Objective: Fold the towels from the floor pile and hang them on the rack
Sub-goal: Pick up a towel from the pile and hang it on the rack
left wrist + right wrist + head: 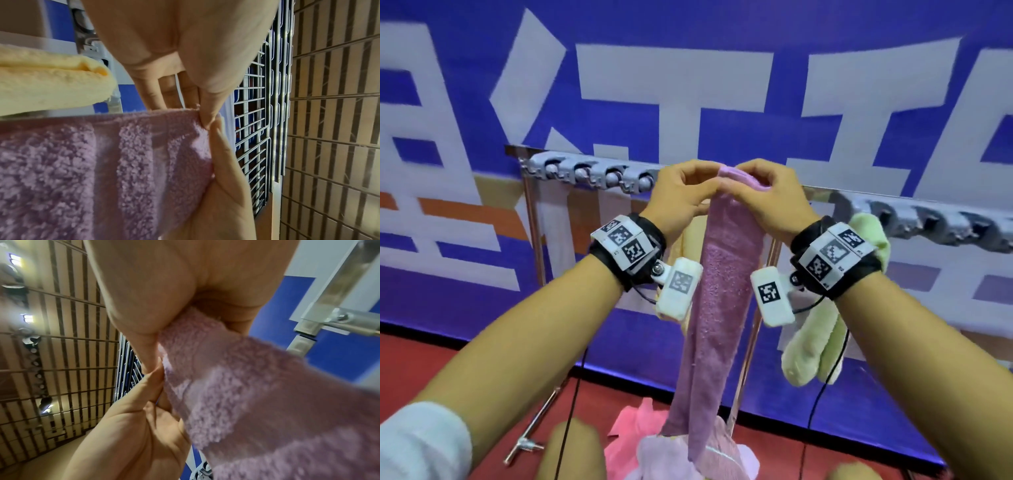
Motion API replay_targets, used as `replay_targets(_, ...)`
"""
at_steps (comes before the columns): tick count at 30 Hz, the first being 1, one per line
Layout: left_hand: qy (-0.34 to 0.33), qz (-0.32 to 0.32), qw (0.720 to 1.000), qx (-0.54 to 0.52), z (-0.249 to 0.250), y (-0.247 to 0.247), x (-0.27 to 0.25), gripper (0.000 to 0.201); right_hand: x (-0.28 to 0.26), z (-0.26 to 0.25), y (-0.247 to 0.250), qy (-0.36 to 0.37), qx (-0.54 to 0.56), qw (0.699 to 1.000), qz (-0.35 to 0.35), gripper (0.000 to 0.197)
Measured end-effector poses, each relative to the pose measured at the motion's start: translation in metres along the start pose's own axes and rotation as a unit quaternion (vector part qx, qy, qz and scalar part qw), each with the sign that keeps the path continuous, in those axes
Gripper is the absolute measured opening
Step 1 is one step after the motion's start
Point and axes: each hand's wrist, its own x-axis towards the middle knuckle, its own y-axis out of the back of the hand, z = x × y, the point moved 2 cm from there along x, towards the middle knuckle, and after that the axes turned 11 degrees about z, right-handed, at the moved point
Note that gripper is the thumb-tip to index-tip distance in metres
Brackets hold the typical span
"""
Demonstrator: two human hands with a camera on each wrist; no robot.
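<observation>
The purple towel (pixel 722 274) is nubbly terry cloth, matt; the rack (pixel 532 219) at nine o'clock is glossy polished metal.

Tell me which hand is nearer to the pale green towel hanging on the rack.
Right. The right hand pinches the top of the long purple terry towel just beside the pale green towel, whose upper part shows behind the right wrist. The left hand sits farther away, across the purple towel.

Staged indoor hall: huge blue printed banner (pixel 722 85), red floor (pixel 431 359), slatted ceiling (pixel 339 113), metal rack (pixel 585 174).
</observation>
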Motion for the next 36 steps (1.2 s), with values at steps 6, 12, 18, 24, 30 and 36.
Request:
replay_targets(6, 0.004, -0.004, 0.999, -0.039, 0.015, 0.009, 0.025, 0.019, 0.037, -0.02, -0.003, 0.029, -0.07, 0.996, -0.043, 0.021)
replay_targets(12, 0.037, -0.08, 0.996, -0.008, 0.002, 0.011, 0.025, 0.028, 0.057, -0.031, -0.012, 0.045, -0.061, 0.997, -0.012, 0.013)
replay_targets(18, 0.106, -0.184, 0.973, 0.089, -0.035, 0.012, 0.003, 0.025, 0.077, -0.029, 0.004, 0.0, 0.001, 0.995, 0.102, 0.009)
replay_targets(24, 0.169, -0.117, 0.972, 0.116, -0.048, 0.065, 0.003, 0.046, 0.075, 0.007, 0.057, -0.063, 0.006, 0.979, 0.194, 0.014)
replay_targets(30, 0.12, -0.076, 0.986, 0.086, -0.012, 0.083, 0.017, 0.026, 0.037, 0.073, 0.065, -0.211, -0.088, 0.971, 0.068, 0.01)
replay_targets(36, 0.12, -0.106, 0.983, 0.085, -0.006, 0.046, 0.022, 0.023, 0.006, 0.052, 0.001, -0.103, -0.122, 0.987, -0.029, 0.023)
